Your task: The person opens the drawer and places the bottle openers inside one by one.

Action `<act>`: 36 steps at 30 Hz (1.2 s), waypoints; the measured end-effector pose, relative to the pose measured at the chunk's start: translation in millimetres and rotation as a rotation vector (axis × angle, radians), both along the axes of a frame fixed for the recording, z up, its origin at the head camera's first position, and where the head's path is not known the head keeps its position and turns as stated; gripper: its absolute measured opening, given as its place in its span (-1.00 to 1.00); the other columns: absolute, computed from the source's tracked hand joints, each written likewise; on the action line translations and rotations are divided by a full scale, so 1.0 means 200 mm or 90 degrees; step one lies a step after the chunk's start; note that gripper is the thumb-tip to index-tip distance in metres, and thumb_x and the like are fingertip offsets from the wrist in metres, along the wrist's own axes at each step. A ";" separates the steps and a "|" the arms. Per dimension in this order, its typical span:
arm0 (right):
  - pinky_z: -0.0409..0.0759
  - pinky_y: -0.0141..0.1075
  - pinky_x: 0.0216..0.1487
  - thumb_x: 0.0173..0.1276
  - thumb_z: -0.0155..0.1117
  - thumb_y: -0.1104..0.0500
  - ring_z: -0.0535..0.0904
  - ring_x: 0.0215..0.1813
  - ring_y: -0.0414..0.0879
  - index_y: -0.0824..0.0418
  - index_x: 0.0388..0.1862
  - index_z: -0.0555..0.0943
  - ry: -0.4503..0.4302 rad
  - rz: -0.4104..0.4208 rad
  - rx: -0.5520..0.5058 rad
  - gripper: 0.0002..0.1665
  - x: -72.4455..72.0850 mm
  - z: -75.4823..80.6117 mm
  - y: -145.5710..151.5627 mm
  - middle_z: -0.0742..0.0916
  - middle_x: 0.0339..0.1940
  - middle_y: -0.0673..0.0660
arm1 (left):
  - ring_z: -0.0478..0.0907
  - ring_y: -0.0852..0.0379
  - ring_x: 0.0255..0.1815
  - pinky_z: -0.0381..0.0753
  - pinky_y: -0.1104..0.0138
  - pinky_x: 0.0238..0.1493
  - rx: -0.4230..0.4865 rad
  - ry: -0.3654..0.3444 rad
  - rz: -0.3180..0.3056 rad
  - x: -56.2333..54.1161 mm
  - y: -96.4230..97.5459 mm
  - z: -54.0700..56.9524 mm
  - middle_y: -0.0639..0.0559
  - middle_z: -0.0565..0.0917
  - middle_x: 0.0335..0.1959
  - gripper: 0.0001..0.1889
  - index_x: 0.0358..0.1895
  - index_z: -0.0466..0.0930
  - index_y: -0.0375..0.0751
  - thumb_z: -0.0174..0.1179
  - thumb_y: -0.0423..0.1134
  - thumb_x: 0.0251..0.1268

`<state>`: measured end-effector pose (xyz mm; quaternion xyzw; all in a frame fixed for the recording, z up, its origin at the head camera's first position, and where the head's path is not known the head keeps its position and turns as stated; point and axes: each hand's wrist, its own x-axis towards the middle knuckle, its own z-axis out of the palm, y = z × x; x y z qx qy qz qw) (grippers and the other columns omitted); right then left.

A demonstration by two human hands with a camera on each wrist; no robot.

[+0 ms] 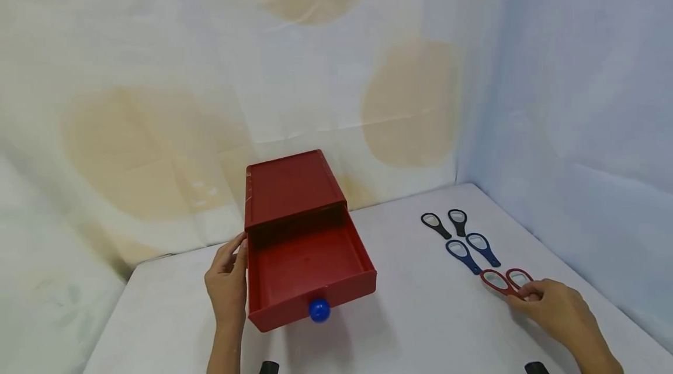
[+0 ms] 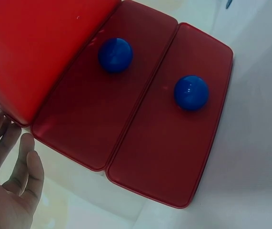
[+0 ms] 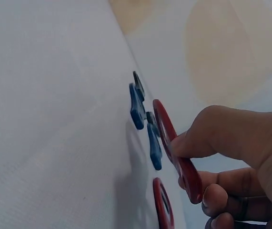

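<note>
Red magnifier, lower right in the head view: right hand pinches it, seemingly picking up; next calls for lifting clear; left hand fingers relaxed, at drawer.

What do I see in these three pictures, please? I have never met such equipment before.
There is no machine, only a person working bare-handed. The widest picture comes from a camera on the head; the other two come from a camera on each wrist. On the white table is a red cabinet, its top drawer pulled out, two lower drawers shut. The left hand touches its side. Further right lie two black magnifying glasses, two blue ones and a red one; the right hand pinches another red one.
</note>
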<state>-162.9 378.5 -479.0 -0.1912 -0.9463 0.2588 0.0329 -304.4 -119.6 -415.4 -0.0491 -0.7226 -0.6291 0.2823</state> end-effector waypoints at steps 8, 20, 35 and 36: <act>0.38 -0.27 -0.46 0.18 0.49 -0.12 0.46 -0.35 -0.10 0.26 -0.29 0.73 0.067 -0.001 0.005 -0.56 -0.06 0.04 -0.04 0.63 -0.44 -0.04 | 0.60 0.30 -0.35 0.58 0.56 -0.32 0.017 0.008 -0.011 -0.13 -0.01 -0.16 0.07 0.68 -0.06 -0.73 0.12 0.72 -0.16 0.24 -0.26 0.44; 0.36 -0.28 -0.53 0.27 0.42 -0.12 0.43 -0.42 -0.09 0.27 -0.25 0.73 0.150 0.047 0.025 -0.56 -0.17 0.26 -0.16 0.60 -0.44 0.00 | 0.63 0.20 -0.33 0.61 0.50 -0.29 0.020 0.002 -0.025 -0.14 0.05 -0.21 0.08 0.69 -0.04 -0.73 0.11 0.73 -0.07 0.26 -0.16 0.43; 0.37 -0.32 -0.50 0.24 0.46 -0.15 0.41 -0.40 -0.18 0.12 -0.27 0.72 0.187 0.065 -0.001 -0.63 -0.18 0.36 -0.31 0.55 -0.43 0.00 | 0.65 0.20 -0.36 0.62 0.48 -0.29 0.023 0.016 -0.040 -0.19 0.08 -0.19 0.07 0.70 -0.07 -0.75 0.08 0.75 -0.05 0.28 -0.17 0.41; 0.38 -0.33 -0.49 0.24 0.47 -0.15 0.42 -0.40 -0.19 0.12 -0.27 0.73 0.193 0.066 -0.003 -0.64 -0.19 0.36 -0.32 0.56 -0.43 0.00 | 0.65 0.20 -0.36 0.62 0.48 -0.29 0.023 0.017 -0.038 -0.19 0.08 -0.19 0.06 0.70 -0.08 -0.75 0.08 0.75 -0.05 0.28 -0.17 0.41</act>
